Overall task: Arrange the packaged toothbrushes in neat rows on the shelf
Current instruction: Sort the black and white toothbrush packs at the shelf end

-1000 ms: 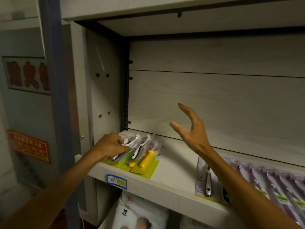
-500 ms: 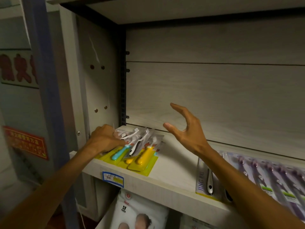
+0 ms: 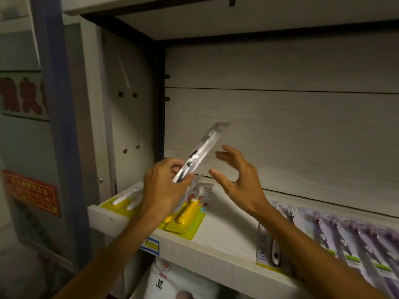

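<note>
1. Clear plastic over a pale card: the white packaged toothbrush (image 3: 199,154) is off the shelf (image 3: 218,238), tilted with its bristle end up and to the right, above the shelf's left end.
2. My left hand (image 3: 164,188) pinches the pack at its lower, handle end, thumb on the front face and fingers curled behind. The upper half of the pack stands free in the air.
3. My right hand (image 3: 235,180) holds nothing. Its fingers are spread wide and lightly bent, palm turned toward the pack, just beside it and not touching.
4. Directly below the left hand lies a loose pile of yellow-backed packs (image 3: 185,219), overlapping and fanned at differing angles near the shelf's left corner.
5. A bare stretch of shelf separates that pile from the white-handled pack lettered JING (image 3: 268,249) at the front edge, and from the purple packs (image 3: 354,240) laid side by side further right.
6. Step in hand, as I judge it: sorting. One white pack has been taken out of the mixed pile and is on its way to a place of its own.
7. Next move, as I judge it: the right hand should take the free upper end, so that both hands can level the pack and lay it flat, parallel to the packs on the right. The bare stretch of shelf looks the likely place, though I cannot tell which row is meant.
8. Below the shelf, white bagged goods (image 3: 179,281) are partly in view.
</note>
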